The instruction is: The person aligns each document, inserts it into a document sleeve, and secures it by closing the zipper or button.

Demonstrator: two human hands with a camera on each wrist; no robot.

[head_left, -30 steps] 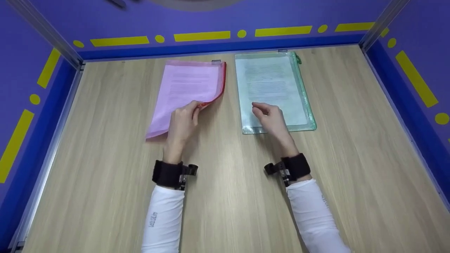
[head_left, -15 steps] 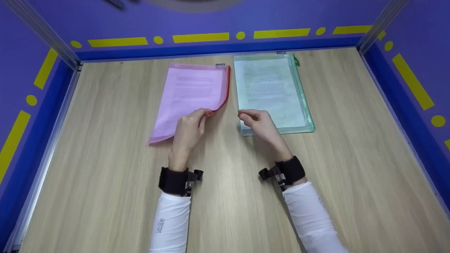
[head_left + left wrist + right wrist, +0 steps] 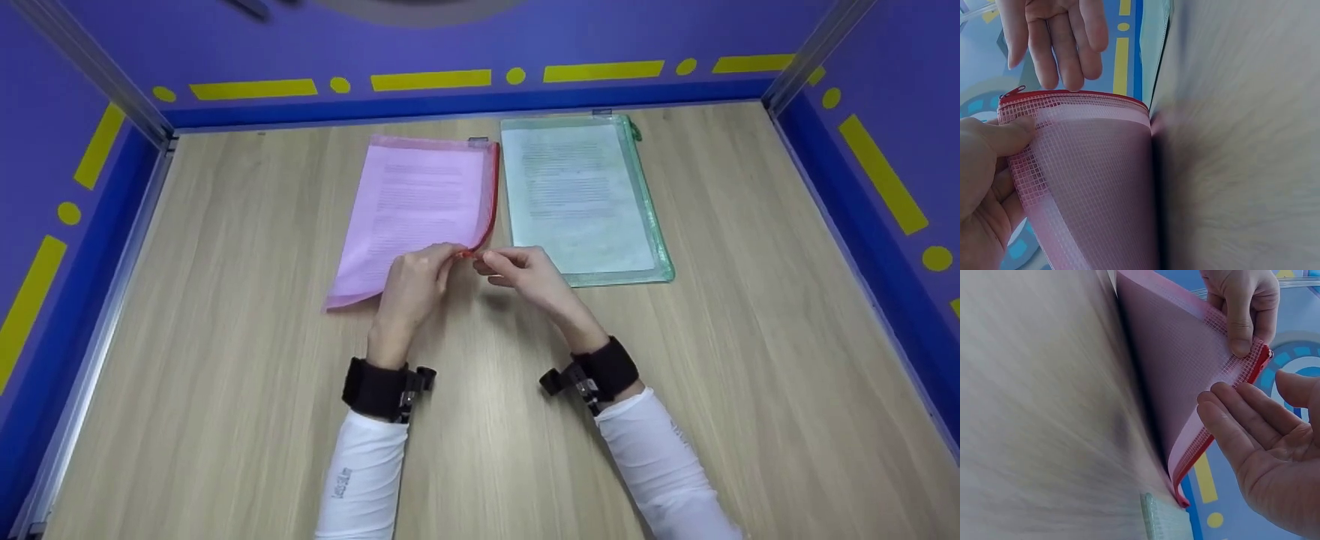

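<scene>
A pink mesh zip pouch with a red zipper and printed paper inside lies on the table, its near right corner lifted. My left hand pinches that corner between thumb and fingers. In the left wrist view, the zipper pull sits at the raised corner, close to the left thumb. My right hand is just right of the corner. The right wrist view shows its fingers extended beside the red zipper edge, thumb apart. Whether they touch the pouch, I cannot tell.
A green zip pouch with printed paper inside lies flat to the right, close to the pink one. The wooden table is enclosed by a purple-blue back wall and side walls with yellow markings.
My left hand has drawn the pink pouch rightward and slightly nearer, close to the green pouch. My right hand has moved left from over the green pouch to the raised corner, its fingers now extended.
</scene>
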